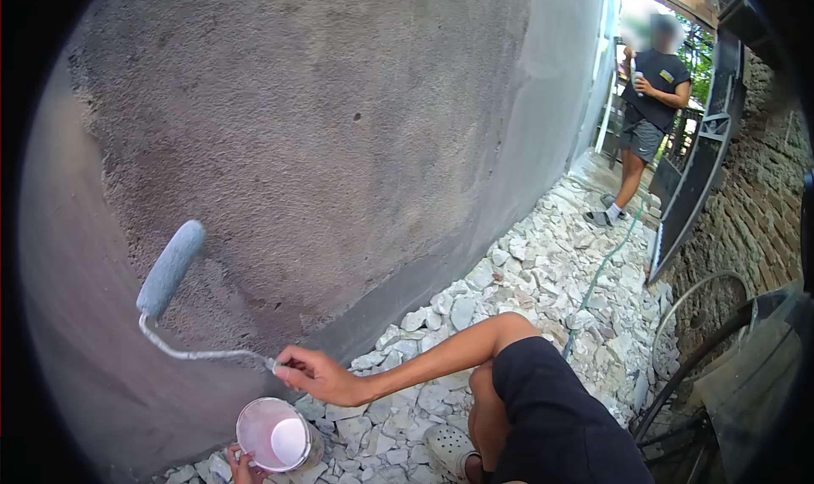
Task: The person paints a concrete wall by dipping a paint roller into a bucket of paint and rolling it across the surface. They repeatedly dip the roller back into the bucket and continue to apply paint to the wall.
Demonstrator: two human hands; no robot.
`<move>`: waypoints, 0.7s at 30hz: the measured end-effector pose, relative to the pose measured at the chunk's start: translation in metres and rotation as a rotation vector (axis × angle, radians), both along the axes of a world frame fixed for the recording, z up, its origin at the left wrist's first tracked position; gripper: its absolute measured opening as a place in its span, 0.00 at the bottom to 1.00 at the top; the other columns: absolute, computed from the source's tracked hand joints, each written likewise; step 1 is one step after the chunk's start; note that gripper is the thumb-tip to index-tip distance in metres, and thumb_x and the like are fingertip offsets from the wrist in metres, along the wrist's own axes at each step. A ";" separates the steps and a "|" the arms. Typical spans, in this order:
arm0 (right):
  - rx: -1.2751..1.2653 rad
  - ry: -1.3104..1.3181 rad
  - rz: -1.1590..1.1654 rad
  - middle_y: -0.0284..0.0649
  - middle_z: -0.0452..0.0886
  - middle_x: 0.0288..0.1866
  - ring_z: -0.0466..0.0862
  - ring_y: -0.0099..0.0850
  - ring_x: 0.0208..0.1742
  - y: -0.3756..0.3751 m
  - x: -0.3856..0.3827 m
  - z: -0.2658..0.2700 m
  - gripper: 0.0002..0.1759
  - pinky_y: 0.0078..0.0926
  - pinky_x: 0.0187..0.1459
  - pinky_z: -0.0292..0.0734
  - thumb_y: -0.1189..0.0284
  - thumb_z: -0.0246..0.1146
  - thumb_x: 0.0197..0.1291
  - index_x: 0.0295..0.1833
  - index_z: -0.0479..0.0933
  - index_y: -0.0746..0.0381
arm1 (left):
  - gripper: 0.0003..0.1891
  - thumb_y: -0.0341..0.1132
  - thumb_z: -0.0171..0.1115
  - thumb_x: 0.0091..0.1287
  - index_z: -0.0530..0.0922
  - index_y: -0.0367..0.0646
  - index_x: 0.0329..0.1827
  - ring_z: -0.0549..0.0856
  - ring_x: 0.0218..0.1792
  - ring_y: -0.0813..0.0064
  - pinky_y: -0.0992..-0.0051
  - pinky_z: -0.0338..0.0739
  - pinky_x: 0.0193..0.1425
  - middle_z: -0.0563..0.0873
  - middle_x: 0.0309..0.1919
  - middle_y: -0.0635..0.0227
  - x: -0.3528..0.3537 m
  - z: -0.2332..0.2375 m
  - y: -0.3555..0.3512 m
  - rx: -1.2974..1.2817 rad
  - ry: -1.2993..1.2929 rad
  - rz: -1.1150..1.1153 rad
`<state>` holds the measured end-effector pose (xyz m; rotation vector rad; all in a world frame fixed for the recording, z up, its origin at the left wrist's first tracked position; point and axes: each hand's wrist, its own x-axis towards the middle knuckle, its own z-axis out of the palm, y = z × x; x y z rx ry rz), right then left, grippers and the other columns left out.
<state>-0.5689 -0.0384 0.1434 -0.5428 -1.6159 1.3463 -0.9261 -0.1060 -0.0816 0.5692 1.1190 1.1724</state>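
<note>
My right hand (318, 375) is closed around the handle end of a paint roller (171, 268). The roller's sleeve is grey-blue and fuzzy, and its bent metal frame curves out to the left, in front of the rough grey wall (339, 145). Below it, my left hand (242, 465) grips the side of a small bucket (248, 425) at the bottom of the view; only some of its fingers show. Pale paint (290, 440) lies inside the bucket, and pinkish smears coat its inner wall. A smoother grey coat covers the wall's left part and its lower band.
Broken white stones (534, 272) cover the ground, crossed by a green hose (604, 268). Another person (657, 102) stands at the far opening holding a cup. A wheel (678, 374) and a rough brick wall (746, 204) flank the right side. My clog (449, 450) rests on the stones.
</note>
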 end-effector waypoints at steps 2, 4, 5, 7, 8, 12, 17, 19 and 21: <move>-0.010 0.060 -0.029 0.31 0.73 0.34 0.72 0.16 0.35 0.006 -0.001 0.008 0.11 0.16 0.37 0.70 0.67 0.54 0.73 0.49 0.70 0.64 | 0.17 0.33 0.53 0.62 0.59 0.52 0.52 0.84 0.37 0.51 0.52 0.85 0.36 0.73 0.52 0.54 0.032 0.045 -0.018 0.073 0.110 -0.054; -0.012 0.078 -0.062 0.32 0.74 0.35 0.72 0.16 0.35 0.012 0.002 0.018 0.10 0.16 0.38 0.71 0.67 0.53 0.73 0.49 0.70 0.64 | 0.16 0.28 0.52 0.65 0.59 0.48 0.51 0.84 0.39 0.50 0.53 0.85 0.36 0.73 0.56 0.55 0.037 0.049 -0.020 0.038 0.084 -0.076; -0.009 0.100 -0.089 0.32 0.74 0.35 0.73 0.16 0.35 0.015 0.002 0.023 0.10 0.16 0.38 0.71 0.67 0.53 0.73 0.48 0.70 0.64 | 0.16 0.27 0.53 0.65 0.58 0.48 0.52 0.84 0.37 0.52 0.53 0.85 0.36 0.73 0.56 0.55 0.038 0.051 -0.020 0.023 0.080 -0.108; 0.002 0.124 -0.141 0.32 0.74 0.34 0.72 0.17 0.34 0.014 0.002 0.038 0.10 0.16 0.37 0.70 0.67 0.52 0.73 0.48 0.70 0.64 | 0.17 0.27 0.54 0.65 0.58 0.48 0.51 0.84 0.37 0.53 0.54 0.85 0.36 0.73 0.56 0.56 0.041 0.050 -0.021 -0.010 0.069 -0.081; 0.000 0.125 -0.113 0.32 0.74 0.34 0.72 0.17 0.34 0.017 0.001 0.041 0.10 0.16 0.37 0.70 0.67 0.52 0.73 0.48 0.70 0.64 | 0.17 0.27 0.54 0.65 0.57 0.48 0.51 0.84 0.36 0.53 0.54 0.85 0.37 0.74 0.55 0.55 0.047 0.054 -0.021 -0.021 0.087 -0.092; 0.041 0.215 -0.192 0.32 0.74 0.33 0.73 0.18 0.32 0.027 -0.002 0.050 0.10 0.17 0.35 0.70 0.67 0.53 0.73 0.47 0.70 0.64 | 0.16 0.26 0.54 0.67 0.56 0.48 0.49 0.85 0.36 0.53 0.55 0.85 0.38 0.75 0.54 0.55 0.053 0.050 -0.023 -0.051 0.087 -0.122; 0.103 0.240 -0.265 0.33 0.74 0.33 0.73 0.18 0.32 0.035 -0.007 0.057 0.09 0.17 0.33 0.70 0.69 0.54 0.72 0.46 0.69 0.64 | 0.16 0.27 0.55 0.69 0.56 0.48 0.49 0.85 0.34 0.55 0.55 0.86 0.39 0.76 0.55 0.56 0.052 0.049 -0.024 -0.044 0.086 -0.123; 0.094 0.236 -0.252 0.33 0.73 0.32 0.73 0.18 0.32 0.035 -0.010 0.058 0.08 0.16 0.33 0.69 0.70 0.55 0.72 0.46 0.68 0.64 | 0.16 0.27 0.54 0.69 0.56 0.48 0.49 0.85 0.33 0.58 0.55 0.86 0.39 0.76 0.55 0.56 0.052 0.047 -0.025 -0.044 0.073 -0.139; 0.065 0.246 -0.261 0.30 0.72 0.33 0.70 0.16 0.33 0.034 -0.014 0.056 0.10 0.15 0.34 0.67 0.70 0.60 0.69 0.45 0.69 0.63 | 0.16 0.26 0.54 0.68 0.56 0.48 0.49 0.86 0.32 0.60 0.56 0.86 0.39 0.76 0.56 0.57 0.051 0.042 -0.025 -0.059 0.077 -0.123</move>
